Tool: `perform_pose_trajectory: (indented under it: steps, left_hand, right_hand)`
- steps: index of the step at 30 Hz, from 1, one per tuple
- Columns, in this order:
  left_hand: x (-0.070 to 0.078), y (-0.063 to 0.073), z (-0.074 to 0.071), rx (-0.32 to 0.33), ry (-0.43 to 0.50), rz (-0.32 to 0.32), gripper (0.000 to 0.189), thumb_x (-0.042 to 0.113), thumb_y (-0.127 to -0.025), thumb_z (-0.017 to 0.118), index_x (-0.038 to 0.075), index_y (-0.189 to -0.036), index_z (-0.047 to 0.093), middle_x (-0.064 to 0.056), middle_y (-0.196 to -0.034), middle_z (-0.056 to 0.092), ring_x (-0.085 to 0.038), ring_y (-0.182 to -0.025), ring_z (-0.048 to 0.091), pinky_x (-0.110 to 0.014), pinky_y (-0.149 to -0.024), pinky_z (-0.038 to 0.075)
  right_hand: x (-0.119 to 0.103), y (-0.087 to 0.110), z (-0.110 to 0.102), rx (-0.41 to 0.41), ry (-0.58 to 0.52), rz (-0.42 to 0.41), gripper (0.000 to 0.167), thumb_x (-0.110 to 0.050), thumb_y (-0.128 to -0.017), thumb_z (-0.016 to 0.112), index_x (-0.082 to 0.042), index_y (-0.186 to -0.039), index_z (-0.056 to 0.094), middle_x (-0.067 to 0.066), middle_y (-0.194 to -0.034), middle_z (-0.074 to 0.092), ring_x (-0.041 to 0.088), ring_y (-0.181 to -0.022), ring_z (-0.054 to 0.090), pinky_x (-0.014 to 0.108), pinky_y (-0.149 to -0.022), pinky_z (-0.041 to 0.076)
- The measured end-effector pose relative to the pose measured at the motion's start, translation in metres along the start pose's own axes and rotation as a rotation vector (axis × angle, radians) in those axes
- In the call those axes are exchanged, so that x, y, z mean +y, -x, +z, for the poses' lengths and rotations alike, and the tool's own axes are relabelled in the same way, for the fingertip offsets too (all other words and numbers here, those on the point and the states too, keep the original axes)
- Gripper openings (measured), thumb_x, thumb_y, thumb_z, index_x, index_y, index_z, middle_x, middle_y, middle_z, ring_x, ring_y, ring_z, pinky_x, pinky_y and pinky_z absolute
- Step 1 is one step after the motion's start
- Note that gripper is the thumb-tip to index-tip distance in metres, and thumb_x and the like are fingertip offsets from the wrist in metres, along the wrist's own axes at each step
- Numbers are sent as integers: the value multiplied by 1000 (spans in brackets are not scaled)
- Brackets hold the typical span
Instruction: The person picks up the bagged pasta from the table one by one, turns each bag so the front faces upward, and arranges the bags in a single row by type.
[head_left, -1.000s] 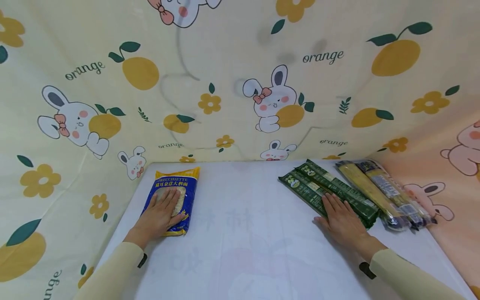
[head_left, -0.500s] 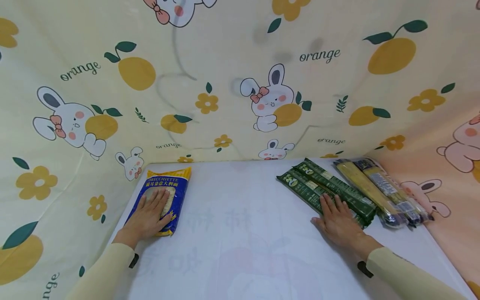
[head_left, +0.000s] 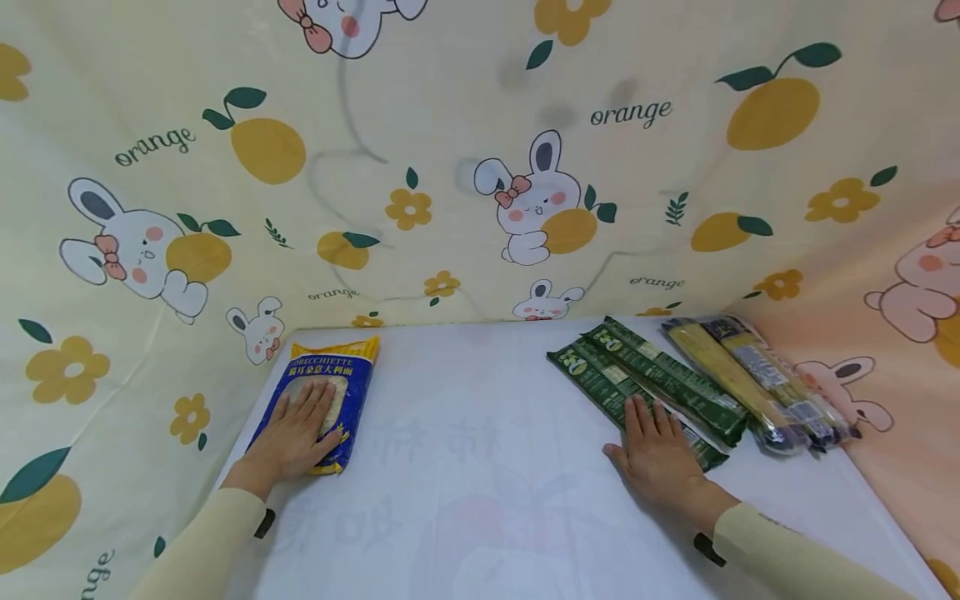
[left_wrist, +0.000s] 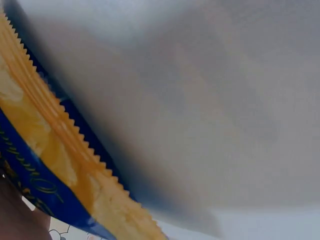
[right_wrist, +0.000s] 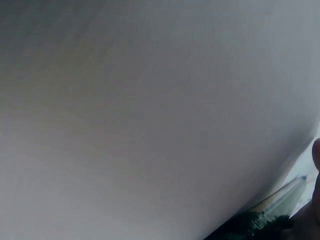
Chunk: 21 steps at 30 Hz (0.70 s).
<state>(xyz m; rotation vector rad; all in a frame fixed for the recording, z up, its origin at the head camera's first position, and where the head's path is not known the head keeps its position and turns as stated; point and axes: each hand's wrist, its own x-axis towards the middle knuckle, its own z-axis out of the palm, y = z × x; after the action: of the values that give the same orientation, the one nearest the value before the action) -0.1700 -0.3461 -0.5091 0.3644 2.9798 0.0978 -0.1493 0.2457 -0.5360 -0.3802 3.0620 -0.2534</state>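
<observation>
My left hand [head_left: 292, 433] lies flat on a blue and yellow bag of orecchiette pasta [head_left: 356, 400] at the table's left side. In the left wrist view the bag's serrated yellow end [left_wrist: 75, 145] shows close up. At the right, my right hand [head_left: 660, 458] rests with straight fingers on the nearer of two long dark green packets [head_left: 592, 375]. The farther green packet [head_left: 667, 367] lies beside it, with a narrow gap towards the near end. What the green packets contain cannot be seen. Only a bit of dark green wrapper [right_wrist: 250, 225] shows in the right wrist view.
Two clear packs of long yellow noodles or pasta, one [head_left: 727, 375] beside the green packets and one [head_left: 780, 383] farther right, lie near the right edge. A white cloth covers the table [head_left: 465, 467]. A printed curtain [head_left: 450, 167] stands behind and along both sides.
The orecchiette bag has slid left under my left hand, then stayed. My right hand has drawn the nearer green packet slightly left and towards me, opening a gap between the two green packets.
</observation>
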Motion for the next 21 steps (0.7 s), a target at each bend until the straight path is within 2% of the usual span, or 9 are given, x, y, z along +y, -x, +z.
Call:
perform_pose_trajectory:
  steps: [6, 12, 15, 21]
  left_hand:
    - [4, 0, -2, 6, 7, 1, 85, 53, -108, 45, 1, -168, 15, -21, -176, 11, -45, -162, 7, -67, -128, 2]
    - [10, -2, -5, 68, 9, 5, 86, 58, -108, 43, -1, -167, 20, -23, -175, 15, -45, -161, 13, -67, -127, 8]
    - [18, -5, -9, 88, 19, 1, 86, 59, -108, 42, -1, -166, 21, -23, -175, 15, -45, -161, 13, -68, -127, 10]
    - [41, -16, -13, 95, 69, 7, 85, 55, -110, 42, 0, -168, 12, -22, -176, 9, -42, -163, 7, -64, -129, 5]
  right_hand:
    - [-25, 9, 3, -15, 19, -2, 87, -47, -107, 56, 13, -161, 23, 36, -168, 20, 61, -154, 14, 73, -122, 19]
    - [-53, 16, 1, -43, 29, -20, 86, -48, -107, 56, 13, -160, 27, 37, -167, 24, 62, -153, 18, 72, -121, 24]
    - [-69, 19, 2, -24, 60, -48, 85, -49, -105, 59, 12, -158, 33, 37, -164, 31, 63, -150, 26, 71, -118, 31]
    - [-103, 27, 8, -9, 75, -104, 83, -52, -103, 61, 9, -156, 41, 32, -162, 40, 61, -146, 36, 65, -114, 38]
